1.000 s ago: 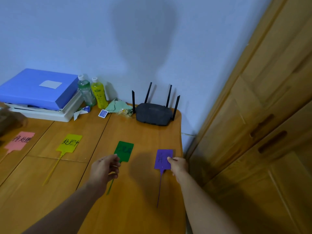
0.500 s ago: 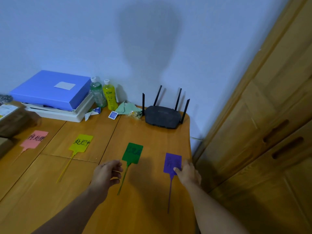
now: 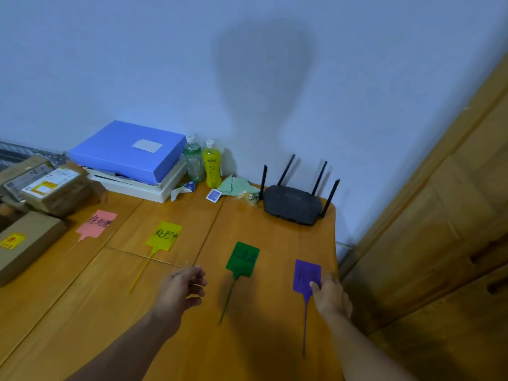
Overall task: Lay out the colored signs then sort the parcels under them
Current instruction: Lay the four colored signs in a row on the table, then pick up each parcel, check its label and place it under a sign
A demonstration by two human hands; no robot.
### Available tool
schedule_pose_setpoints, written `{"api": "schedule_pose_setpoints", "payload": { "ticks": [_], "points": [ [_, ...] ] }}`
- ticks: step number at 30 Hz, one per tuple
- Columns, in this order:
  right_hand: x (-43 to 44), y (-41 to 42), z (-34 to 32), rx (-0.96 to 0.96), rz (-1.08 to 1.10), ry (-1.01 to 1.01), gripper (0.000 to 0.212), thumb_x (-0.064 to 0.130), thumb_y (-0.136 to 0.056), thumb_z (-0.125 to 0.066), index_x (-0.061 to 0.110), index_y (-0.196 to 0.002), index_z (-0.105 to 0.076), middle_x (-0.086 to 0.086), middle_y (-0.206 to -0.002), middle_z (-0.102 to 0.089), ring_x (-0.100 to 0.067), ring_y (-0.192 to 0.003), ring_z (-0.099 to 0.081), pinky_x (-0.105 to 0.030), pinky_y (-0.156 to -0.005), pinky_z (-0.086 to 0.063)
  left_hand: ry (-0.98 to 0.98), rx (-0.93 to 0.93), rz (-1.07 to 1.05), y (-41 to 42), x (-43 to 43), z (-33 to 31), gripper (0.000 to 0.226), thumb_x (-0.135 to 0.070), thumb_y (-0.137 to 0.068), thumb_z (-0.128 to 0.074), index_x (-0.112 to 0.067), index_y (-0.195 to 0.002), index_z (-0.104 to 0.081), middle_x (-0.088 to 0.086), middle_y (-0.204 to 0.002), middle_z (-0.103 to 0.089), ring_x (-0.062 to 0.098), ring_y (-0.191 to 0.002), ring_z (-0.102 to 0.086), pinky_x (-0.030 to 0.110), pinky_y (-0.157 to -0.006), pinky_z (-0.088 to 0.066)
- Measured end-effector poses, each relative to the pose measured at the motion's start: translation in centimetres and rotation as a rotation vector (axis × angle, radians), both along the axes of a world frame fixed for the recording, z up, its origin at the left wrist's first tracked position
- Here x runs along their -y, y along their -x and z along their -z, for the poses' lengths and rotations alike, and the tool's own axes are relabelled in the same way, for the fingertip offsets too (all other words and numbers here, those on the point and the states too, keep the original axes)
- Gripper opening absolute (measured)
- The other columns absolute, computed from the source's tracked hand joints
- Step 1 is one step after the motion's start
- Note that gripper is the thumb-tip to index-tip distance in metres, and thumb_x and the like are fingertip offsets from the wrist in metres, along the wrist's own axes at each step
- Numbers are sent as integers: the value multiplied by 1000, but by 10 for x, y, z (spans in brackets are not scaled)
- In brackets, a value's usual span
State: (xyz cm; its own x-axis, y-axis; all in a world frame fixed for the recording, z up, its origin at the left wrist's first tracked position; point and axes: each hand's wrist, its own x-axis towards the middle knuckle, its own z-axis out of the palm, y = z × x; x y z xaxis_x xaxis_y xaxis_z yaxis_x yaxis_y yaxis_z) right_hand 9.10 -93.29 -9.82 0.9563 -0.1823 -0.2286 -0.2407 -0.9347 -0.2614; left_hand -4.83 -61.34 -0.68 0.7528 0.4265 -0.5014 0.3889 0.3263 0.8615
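Purple sign (image 3: 307, 276), stem pointing near, lies under the right hand's (image 3: 331, 296) fingers; left hand (image 3: 180, 291) hovers loosely open, empty.

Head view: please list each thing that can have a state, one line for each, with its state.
pink sign: flat on table, untouched
yellow sign: flat, untouched
green sign: flat, untouched
purple sign: flat, right hand's fingertips on it
left hand: open, empty
right hand: pressing the sign
parcels: closed, unsorted
bottles: upright, capped
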Motion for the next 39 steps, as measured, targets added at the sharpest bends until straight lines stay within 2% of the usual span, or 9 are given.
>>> {"api": "schedule_pose_setpoints", "payload": {
  "ticks": [4,7,10,14,23,28,31,37,39],
  "points": [
    [-33,4,-31,9,-118,-57,20,38,-100,-54,21,-92,-63,-5,-98,-69,-27,-92,-65,-30,-70,-46,-97,-18,137,13,-27,-38,22,-22,-99,-63,-5,-86,-68,9,-72,-67,21,-57,-60,30,-51,-46],
    [-79,16,-61,-43,-211,-93,30,39,-100,-54,23,-76,-58,-1,-78,-66,-22,-76,-64,-31,-59,-47,-236,-71,357,33,-67,-72,22,-21,-98,-62,-6,-84,-69,8,-72,-69,21,-61,-62,30,-53,-48],
    [-146,33,-99,-47,-282,-133,35,44,-100,-52,25,-71,-58,6,-66,-60,-14,-60,-57,-27,-45,-34,-400,-135,445,59,-126,-101,21,-19,-98,-59,-5,-86,-69,6,-74,-71,19,-63,-65,29,-54,-51],
    [-253,61,-158,-21,-356,-217,37,45,-99,-53,24,-69,-57,5,-63,-62,-17,-56,-58,-29,-50,-38,-568,-189,438,94,-220,-139,18,-19,-99,-57,-8,-89,-67,7,-81,-72,18,-66,-66,30,-57,-53],
    [-480,128,-278,82,-474,-304,30,38,-96,-51,19,-79,-66,-1,-79,-68,-21,-75,-64,-32,-65,-48,-955,-246,387,141,-431,-213,23,-21,-96,-54,-9,-85,-70,9,-84,-73,21,-71,-67,33,-60,-55],
    [-575,143,-304,146,-590,-128,28,40,-97,-47,22,-101,-67,-2,-100,-70,-25,-92,-65,-37,-80,-56,-1206,-312,479,138,-503,-224,23,-42,-88,-55,-24,-82,-67,-4,-78,-69,11,-72,-67,29,-65,-59],
    [-624,140,-308,199,-664,-11,39,45,-98,-47,19,-120,-66,-5,-117,-69,-28,-107,-64,-36,-82,-52,-1314,-365,548,121,-530,-229,22,-44,-83,-50,-24,-79,-59,-4,-82,-65,13,-74,-66,36,-73,-62],
    [-707,102,-300,184,-712,51,43,50,-98,-45,20,-123,-62,-7,-122,-66,-29,-110,-61,-41,-87,-52,-1452,-364,576,76,-583,-230,56,-55,-83,-42,-22,-125,-59,2,-114,-62,21,-102,-60,42,-89,-56],
    [-729,87,-294,168,-723,63,48,51,-99,-44,19,-132,-57,-8,-130,-63,-29,-118,-57,-43,-93,-50,-1454,-370,568,60,-601,-224,55,-53,-88,-48,-23,-134,-56,3,-125,-61,22,-111,-60,42,-94,-54]
  ]
}}
